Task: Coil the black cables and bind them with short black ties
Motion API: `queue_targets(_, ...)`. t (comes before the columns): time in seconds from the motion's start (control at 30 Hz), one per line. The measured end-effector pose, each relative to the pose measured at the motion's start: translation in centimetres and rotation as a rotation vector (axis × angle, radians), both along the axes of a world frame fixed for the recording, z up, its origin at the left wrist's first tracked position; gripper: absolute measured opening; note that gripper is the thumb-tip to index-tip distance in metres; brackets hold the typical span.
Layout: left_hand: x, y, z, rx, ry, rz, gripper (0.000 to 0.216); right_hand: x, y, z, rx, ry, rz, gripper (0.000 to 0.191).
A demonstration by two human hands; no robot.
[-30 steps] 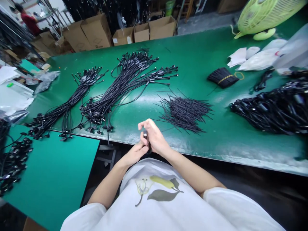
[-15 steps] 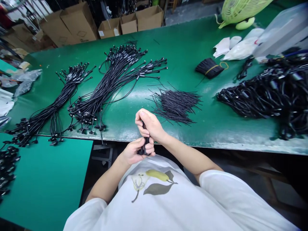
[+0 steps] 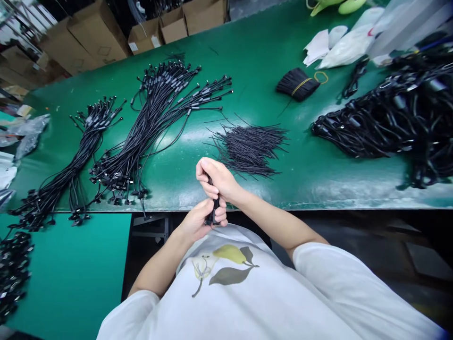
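Observation:
A folded black cable (image 3: 213, 212) is held upright in front of my shirt, largely hidden by fingers. My left hand (image 3: 200, 219) is closed round its lower part, the thumb pressed on its side. Just above, my right hand (image 3: 218, 178) is wrapped round the upper part with its fingers curled in. Beyond my right hand lies a loose pile of thin black twist ties (image 3: 249, 147). To the left, long black cables with plugs (image 3: 155, 113) are spread across the green table (image 3: 198, 189).
Another bunch of cables (image 3: 83, 146) lies farther left. At the right is a heap of coiled cables (image 3: 382, 123), with a yellow-banded bundle of ties (image 3: 297, 85) and white bags (image 3: 347, 52) near it. Cardboard boxes (image 3: 205, 16) stand behind the table. More cable ends (image 3: 14, 274) rest lower left.
The camera view has shifted slightly, so the table's things sit farther left. Both hands keep their grip on the folded cable, with barely any movement.

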State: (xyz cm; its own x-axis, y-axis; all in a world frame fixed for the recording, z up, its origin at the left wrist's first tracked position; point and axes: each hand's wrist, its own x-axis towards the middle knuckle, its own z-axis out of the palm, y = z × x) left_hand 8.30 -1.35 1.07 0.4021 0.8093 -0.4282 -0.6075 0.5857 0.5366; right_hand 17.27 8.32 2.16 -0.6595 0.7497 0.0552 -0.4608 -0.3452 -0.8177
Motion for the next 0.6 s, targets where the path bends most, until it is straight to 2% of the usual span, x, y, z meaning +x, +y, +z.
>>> queue_targets(0.07, 0.4, 0.2, -0.3, 0.035, 0.086, -0.005, 0.041, 0.1, 0.4, -0.4, 0.116, -0.112, -0.041, 0.033)
queue_targets(0.13, 0.6, 0.6, -0.5, 0.060, 0.147, 0.074, 0.036, 0.4, 1.0, -0.8, 0.334, -0.292, -0.157, 0.033)
queue_targets(0.27, -0.4, 2.7, -0.9, 0.006, 0.137, 0.524, 0.017, 1.5, 0.9, -1.9, 0.943, -0.642, -0.582, 0.036)
queue_targets(0.33, -1.3, 3.8, -1.1, -0.038, 0.148, 0.696, 0.014, 1.6, -0.2, -2.9, 1.244, -0.720, -0.566, 0.038)
queue_targets(0.4, -1.9, 4.5, -1.1, -0.048, 0.148, 0.740, 0.016, 1.3, -1.8, -4.2, 1.462, -0.770, -0.437, 0.029)
queue_targets(0.43, -2.0, 4.6, -1.1, -0.043, 0.141, 0.728, 0.017, 1.0, -2.5, -4.7, 1.514, -0.796, -0.389, 0.027)
queue_targets(0.5, -1.9, 4.7, -1.1, -0.026, 0.138, 0.699, 0.019, 0.4, -3.5, -5.4, 1.490, -0.851, -0.358, 0.028)
queue_targets(0.57, -1.6, 4.5, -1.0, -0.012, 0.178, 0.712, 0.021, 0.0, -4.0, -5.5, 1.321, -0.833, -0.324, 0.025)
queue_targets(0.6, -1.4, 4.3, -0.9, -0.003, 0.200, 0.723, 0.022, -0.2, -4.1, -5.3, 1.179, -0.789, -0.286, 0.022)
